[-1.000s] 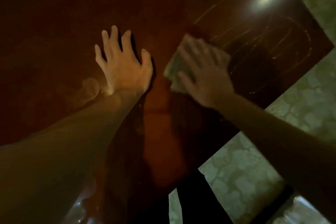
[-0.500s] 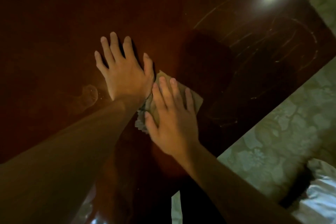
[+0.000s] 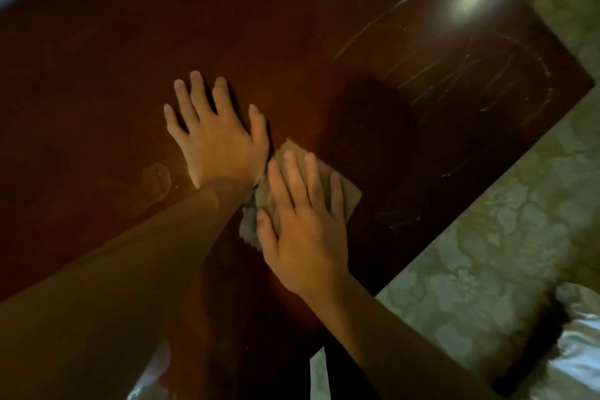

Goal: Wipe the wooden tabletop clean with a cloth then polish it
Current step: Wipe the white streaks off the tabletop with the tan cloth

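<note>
Change: right hand (image 3: 305, 230) and cloth (image 3: 349, 193) came from the scratched right side to beside the left hand (image 3: 217, 143).
Left hand: released, flat on tabletop (image 3: 97, 75), fingers spread.
Right hand: straight fingers press cloth flat.
Cloth: mid-table, touching left wrist.

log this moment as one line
left hand flat on dark wooden tabletop | right hand pressing tan cloth | pale streaks far right

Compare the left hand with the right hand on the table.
The left hand lies flat on the bare tabletop; the right hand presses on the cloth. The left hand's fingers are spread wider and reach further up the table. Both have straight fingers, palms down.
</note>
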Available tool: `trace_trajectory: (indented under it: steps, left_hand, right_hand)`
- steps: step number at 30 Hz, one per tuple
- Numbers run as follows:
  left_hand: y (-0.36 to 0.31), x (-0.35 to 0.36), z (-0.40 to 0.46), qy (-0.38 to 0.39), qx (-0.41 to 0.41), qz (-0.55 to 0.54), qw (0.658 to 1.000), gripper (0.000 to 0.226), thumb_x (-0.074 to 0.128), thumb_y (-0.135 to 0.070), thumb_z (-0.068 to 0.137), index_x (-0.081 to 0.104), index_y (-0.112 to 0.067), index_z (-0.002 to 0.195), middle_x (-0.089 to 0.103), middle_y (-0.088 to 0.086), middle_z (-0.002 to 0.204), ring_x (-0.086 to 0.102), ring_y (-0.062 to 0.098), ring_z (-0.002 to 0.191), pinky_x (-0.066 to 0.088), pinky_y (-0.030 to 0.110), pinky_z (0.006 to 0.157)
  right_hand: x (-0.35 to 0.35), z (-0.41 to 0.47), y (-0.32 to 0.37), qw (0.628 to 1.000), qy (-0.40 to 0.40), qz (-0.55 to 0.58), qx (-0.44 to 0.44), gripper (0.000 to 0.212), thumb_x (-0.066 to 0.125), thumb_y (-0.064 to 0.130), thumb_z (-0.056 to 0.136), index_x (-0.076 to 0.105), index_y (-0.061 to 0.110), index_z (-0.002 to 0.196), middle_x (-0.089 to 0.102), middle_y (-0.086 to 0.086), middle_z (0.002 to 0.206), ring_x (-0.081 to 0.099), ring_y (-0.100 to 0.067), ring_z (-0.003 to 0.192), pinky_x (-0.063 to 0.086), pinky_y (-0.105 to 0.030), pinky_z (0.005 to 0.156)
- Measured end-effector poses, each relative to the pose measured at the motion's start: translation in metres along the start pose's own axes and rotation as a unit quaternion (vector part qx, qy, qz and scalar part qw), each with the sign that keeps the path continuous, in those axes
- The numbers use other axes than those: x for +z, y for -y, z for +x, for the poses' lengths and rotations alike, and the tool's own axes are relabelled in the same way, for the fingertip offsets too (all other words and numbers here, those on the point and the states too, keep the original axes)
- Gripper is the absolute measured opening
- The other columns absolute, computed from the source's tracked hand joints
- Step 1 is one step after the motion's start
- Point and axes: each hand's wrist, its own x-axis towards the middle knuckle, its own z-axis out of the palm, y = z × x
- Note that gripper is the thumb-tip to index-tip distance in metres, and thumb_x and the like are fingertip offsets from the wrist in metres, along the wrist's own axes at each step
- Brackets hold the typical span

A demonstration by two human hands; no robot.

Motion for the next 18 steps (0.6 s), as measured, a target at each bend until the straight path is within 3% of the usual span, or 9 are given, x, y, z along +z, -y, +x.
trace_trajectory:
  steps: [3,5,9,13,18]
  left_hand:
    - [0.0,0.001,0.0,0.004,-0.003,0.001,1.0,0.064,0.029,-0.051,0.1,0.035,-0.012,0.15,0.026,0.018,0.162,0.014,0.037,0.152,0.011,0.059,0.121]
    - [0.0,0.001,0.001,0.008,0.0,0.004,1.0,0.065,0.027,-0.052,0.1,0.034,-0.013,0.15,0.024,0.018,0.162,0.012,0.037,0.152,0.01,0.059,0.121]
    - [0.001,0.001,0.001,0.007,0.001,0.005,1.0,0.064,0.027,-0.052,0.101,0.034,-0.012,0.151,0.025,0.019,0.162,0.013,0.038,0.152,0.011,0.059,0.121]
    - [-0.001,-0.001,0.001,0.009,0.001,0.001,1.0,0.065,0.027,-0.052,0.1,0.034,-0.012,0.151,0.024,0.019,0.162,0.012,0.038,0.152,0.01,0.059,0.121]
    - [0.0,-0.001,0.0,0.006,0.003,0.001,1.0,0.064,0.029,-0.05,0.1,0.036,-0.012,0.15,0.024,0.018,0.162,0.013,0.037,0.152,0.01,0.059,0.121]
  right_hand:
    - [-0.004,-0.011,-0.035,0.997,0.025,-0.014,-0.065,0.066,0.04,0.052,0.099,0.032,0.023,0.158,0.029,-0.004,0.167,0.017,-0.027,0.157,0.01,-0.051,0.124]
    - [-0.013,-0.002,-0.073,0.998,0.03,-0.035,-0.049,0.068,0.034,0.054,0.099,0.029,0.024,0.16,0.027,-0.005,0.168,0.017,-0.028,0.156,0.012,-0.052,0.124]
    - [-0.03,0.017,-0.117,0.993,0.003,-0.033,0.11,0.07,0.025,0.055,0.1,0.024,0.022,0.162,0.019,-0.005,0.17,0.011,-0.028,0.158,0.006,-0.05,0.126]
    - [-0.017,0.022,-0.06,0.974,-0.038,-0.005,0.224,0.07,0.025,0.052,0.102,0.02,0.018,0.163,0.016,-0.009,0.17,0.01,-0.032,0.157,0.01,-0.057,0.125]
    - [0.009,-0.02,0.033,0.999,0.012,0.002,0.047,0.071,0.033,0.051,0.1,0.024,0.017,0.162,0.018,-0.008,0.17,0.009,-0.031,0.158,0.002,-0.055,0.126]
